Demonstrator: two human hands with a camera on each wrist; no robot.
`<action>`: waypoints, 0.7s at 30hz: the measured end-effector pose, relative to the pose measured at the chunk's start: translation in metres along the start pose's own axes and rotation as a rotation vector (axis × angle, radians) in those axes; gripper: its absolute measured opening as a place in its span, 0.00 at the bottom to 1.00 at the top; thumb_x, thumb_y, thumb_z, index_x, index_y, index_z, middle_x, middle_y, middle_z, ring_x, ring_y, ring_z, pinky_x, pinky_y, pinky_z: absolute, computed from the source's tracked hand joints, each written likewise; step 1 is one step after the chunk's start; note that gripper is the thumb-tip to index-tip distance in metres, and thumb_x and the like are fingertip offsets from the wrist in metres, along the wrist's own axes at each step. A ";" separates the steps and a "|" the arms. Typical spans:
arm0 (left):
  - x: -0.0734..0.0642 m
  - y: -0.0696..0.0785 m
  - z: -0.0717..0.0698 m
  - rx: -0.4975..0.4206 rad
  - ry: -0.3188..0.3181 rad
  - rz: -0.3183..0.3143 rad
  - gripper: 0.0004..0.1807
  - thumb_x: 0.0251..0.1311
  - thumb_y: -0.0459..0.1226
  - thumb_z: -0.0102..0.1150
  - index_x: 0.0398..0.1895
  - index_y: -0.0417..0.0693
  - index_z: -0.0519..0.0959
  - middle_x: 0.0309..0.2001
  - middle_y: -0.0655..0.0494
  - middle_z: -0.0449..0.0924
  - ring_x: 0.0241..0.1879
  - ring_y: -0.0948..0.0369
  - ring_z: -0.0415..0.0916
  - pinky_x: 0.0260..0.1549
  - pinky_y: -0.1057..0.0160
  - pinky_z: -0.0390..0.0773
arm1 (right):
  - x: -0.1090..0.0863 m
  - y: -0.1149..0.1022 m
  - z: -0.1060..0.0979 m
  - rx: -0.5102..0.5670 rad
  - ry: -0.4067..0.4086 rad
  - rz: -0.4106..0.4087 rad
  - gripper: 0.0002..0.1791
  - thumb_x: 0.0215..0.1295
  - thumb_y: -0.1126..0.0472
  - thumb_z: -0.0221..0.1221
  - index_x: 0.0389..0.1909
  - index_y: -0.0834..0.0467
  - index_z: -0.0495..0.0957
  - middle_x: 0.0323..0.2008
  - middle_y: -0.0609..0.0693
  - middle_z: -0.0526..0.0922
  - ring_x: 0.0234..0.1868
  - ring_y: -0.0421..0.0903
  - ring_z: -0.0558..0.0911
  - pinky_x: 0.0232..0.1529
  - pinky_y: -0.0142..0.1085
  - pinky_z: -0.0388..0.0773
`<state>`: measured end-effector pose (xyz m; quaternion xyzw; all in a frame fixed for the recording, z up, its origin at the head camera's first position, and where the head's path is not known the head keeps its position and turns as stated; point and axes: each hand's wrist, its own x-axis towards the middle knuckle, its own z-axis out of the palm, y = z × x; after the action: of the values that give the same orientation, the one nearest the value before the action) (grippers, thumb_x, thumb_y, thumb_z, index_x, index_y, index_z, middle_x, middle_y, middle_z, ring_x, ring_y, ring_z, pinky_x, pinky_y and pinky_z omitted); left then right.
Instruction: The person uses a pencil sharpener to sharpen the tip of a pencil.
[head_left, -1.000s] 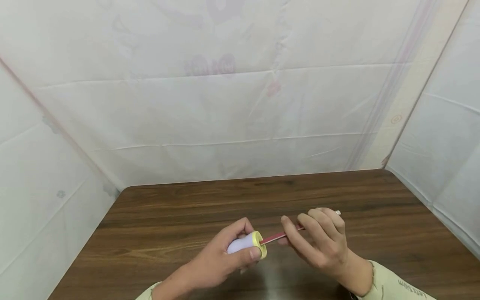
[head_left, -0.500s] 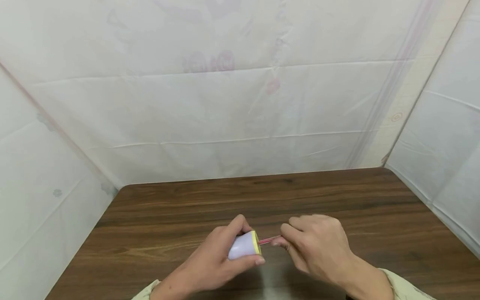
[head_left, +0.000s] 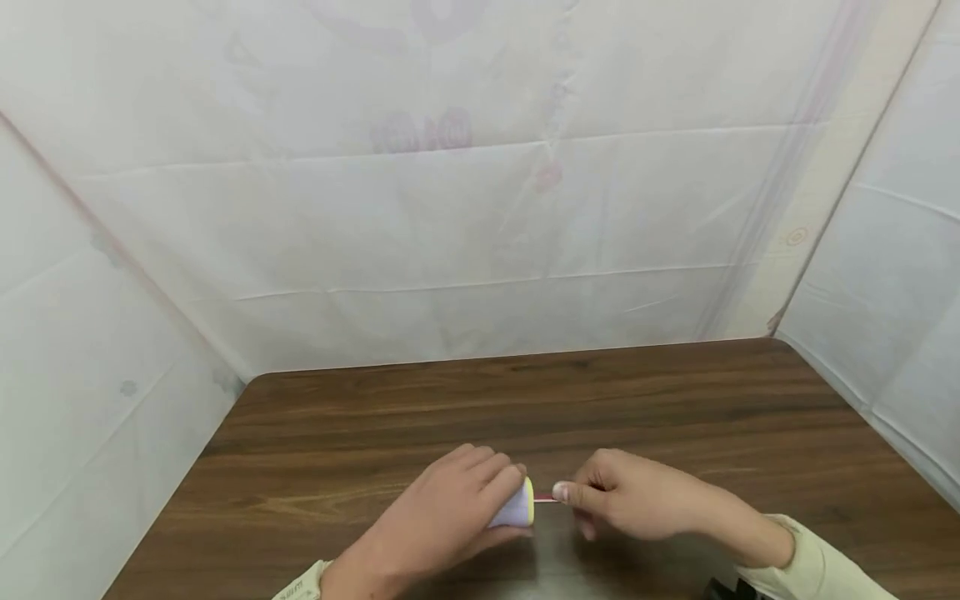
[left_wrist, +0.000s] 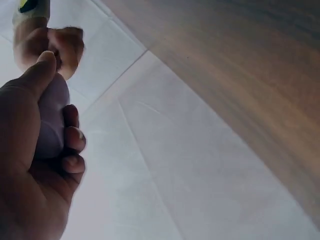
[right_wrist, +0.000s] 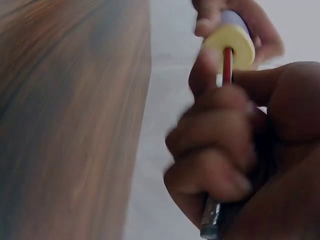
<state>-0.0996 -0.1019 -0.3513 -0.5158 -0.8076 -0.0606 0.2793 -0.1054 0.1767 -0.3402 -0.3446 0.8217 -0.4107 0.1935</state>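
My left hand wraps round a lavender pencil sharpener with a yellow end, held above the table. Its thumb lies along the lavender body in the left wrist view. A red pencil enters the hole in the yellow face, as the right wrist view shows. Near the sharpener, my right hand grips the pencil with curled fingers, thumb and forefinger closest to the hole. The pencil's silvery back end sticks out below those fingers. Its tip is hidden inside the sharpener.
A dark brown wood-grain table lies beneath both hands. White printed sheeting hangs behind it and on both sides. Part of a black object shows by the right sleeve at the bottom edge.
Both hands have rolled about the pencil's line; the left now shows its back, with the sharpener more covered. The right hand has changed its grip on the pencil, and less of the pencil shows.
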 end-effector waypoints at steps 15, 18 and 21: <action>0.000 -0.002 -0.011 -1.338 -0.123 -0.562 0.08 0.78 0.37 0.58 0.43 0.46 0.70 0.30 0.55 0.78 0.26 0.67 0.75 0.22 0.64 0.78 | 0.034 -0.013 0.001 -1.179 1.304 -1.083 0.27 0.82 0.47 0.57 0.23 0.59 0.78 0.21 0.49 0.70 0.23 0.47 0.66 0.34 0.39 0.62; 0.000 0.001 -0.011 -1.370 -0.132 -0.531 0.08 0.78 0.37 0.59 0.42 0.46 0.69 0.28 0.57 0.78 0.25 0.68 0.74 0.20 0.64 0.77 | 0.034 -0.014 -0.002 -1.170 1.322 -1.142 0.30 0.81 0.44 0.57 0.17 0.56 0.71 0.18 0.46 0.65 0.20 0.43 0.58 0.28 0.34 0.56; -0.001 0.003 -0.012 -1.253 -0.105 -0.522 0.10 0.76 0.39 0.63 0.43 0.49 0.70 0.30 0.59 0.78 0.25 0.69 0.73 0.20 0.66 0.77 | 0.034 -0.016 -0.001 -1.166 1.308 -1.130 0.32 0.82 0.44 0.56 0.15 0.54 0.67 0.17 0.44 0.63 0.18 0.40 0.55 0.22 0.30 0.52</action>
<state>-0.0923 -0.1056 -0.3423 -0.3707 -0.7307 -0.5570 -0.1356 -0.1229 0.1459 -0.3280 -0.4293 0.5563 -0.0876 -0.7061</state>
